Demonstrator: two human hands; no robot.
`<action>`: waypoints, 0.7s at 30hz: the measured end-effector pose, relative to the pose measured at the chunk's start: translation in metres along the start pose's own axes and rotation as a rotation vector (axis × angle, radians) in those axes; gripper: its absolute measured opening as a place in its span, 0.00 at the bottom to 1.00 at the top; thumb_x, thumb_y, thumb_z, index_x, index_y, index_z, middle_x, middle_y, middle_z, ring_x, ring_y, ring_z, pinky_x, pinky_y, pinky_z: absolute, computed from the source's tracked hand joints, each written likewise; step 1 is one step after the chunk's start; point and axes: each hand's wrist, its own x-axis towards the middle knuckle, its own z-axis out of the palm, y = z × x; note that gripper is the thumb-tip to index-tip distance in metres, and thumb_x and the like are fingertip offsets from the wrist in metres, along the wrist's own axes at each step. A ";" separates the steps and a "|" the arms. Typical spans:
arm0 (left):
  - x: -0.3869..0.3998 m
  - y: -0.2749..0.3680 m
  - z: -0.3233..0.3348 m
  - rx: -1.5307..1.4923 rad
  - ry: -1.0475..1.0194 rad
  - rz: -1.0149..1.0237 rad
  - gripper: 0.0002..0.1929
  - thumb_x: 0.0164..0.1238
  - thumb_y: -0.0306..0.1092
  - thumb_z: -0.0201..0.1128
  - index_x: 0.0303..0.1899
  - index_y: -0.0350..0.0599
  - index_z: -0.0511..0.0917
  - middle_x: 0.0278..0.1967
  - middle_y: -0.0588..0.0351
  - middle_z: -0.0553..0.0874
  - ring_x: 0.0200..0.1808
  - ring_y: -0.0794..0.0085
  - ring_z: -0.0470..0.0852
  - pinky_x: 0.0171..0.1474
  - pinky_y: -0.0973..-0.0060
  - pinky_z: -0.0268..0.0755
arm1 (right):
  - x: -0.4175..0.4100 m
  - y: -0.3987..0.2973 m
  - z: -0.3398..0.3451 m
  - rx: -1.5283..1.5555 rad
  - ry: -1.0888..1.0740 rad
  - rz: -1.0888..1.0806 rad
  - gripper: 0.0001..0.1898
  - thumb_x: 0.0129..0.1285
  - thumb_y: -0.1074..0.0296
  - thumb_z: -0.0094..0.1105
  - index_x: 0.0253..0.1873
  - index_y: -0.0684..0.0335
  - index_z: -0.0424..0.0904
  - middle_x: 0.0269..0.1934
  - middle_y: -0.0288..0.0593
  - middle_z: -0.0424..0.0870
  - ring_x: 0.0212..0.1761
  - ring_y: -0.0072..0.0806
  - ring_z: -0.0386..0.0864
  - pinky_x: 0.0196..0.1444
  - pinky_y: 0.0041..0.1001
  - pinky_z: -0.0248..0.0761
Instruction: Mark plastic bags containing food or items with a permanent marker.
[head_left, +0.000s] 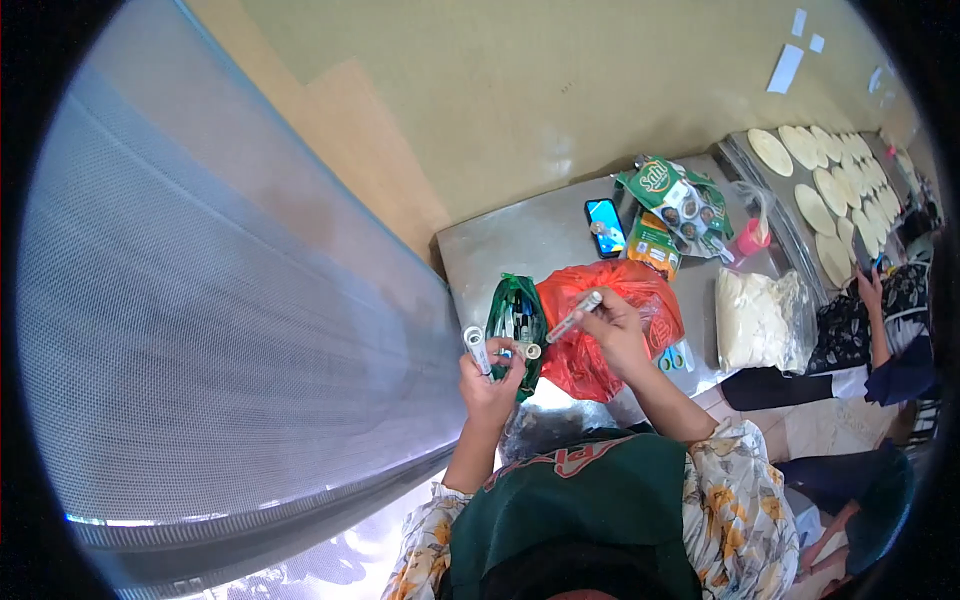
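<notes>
My left hand (491, 379) holds a white marker-like tube (476, 349) upright, and a short cap-like piece (532, 350) with an open round end between its fingers. Under and beside that hand lies an open green pouch (517, 307) full of pens. My right hand (615, 330) grips a slim white marker (574, 317) above a red plastic bag (660, 300), which rests on the metal table (480, 255). Whether the cap-like piece belongs to either marker, I cannot tell.
Behind the red bag lie a phone (605, 227), a green food packet (667, 195) and a pink cup (752, 238). Scissors (671, 360) and a bag of white dough or powder (750, 319) are rightward. Flatbreads (817, 210) cover another table beside a co-worker (874, 300). A mesh curtain (247, 322) hangs left.
</notes>
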 end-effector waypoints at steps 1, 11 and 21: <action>-0.001 0.000 -0.001 0.001 0.019 0.025 0.24 0.48 0.13 0.67 0.39 0.43 0.59 0.39 0.43 0.81 0.40 0.69 0.82 0.34 0.79 0.76 | 0.003 0.003 0.006 -0.014 -0.016 0.011 0.09 0.61 0.81 0.58 0.46 0.65 0.75 0.34 0.30 0.75 0.35 0.14 0.73 0.38 0.17 0.67; 0.011 0.006 0.000 -0.318 -0.006 -0.382 0.25 0.52 0.18 0.68 0.43 0.44 0.59 0.37 0.46 0.82 0.32 0.74 0.82 0.30 0.81 0.75 | 0.045 0.081 0.012 -0.298 -0.100 0.198 0.17 0.55 0.74 0.66 0.49 0.71 0.73 0.29 0.38 0.78 0.26 0.19 0.74 0.27 0.22 0.68; 0.022 0.005 0.000 -0.644 -0.161 -0.691 0.21 0.58 0.15 0.59 0.45 0.50 0.60 0.40 0.42 0.83 0.34 0.71 0.83 0.27 0.82 0.73 | 0.054 0.114 -0.009 -0.818 -0.372 0.097 0.17 0.62 0.73 0.59 0.54 0.72 0.70 0.29 0.42 0.81 0.32 0.24 0.79 0.36 0.24 0.73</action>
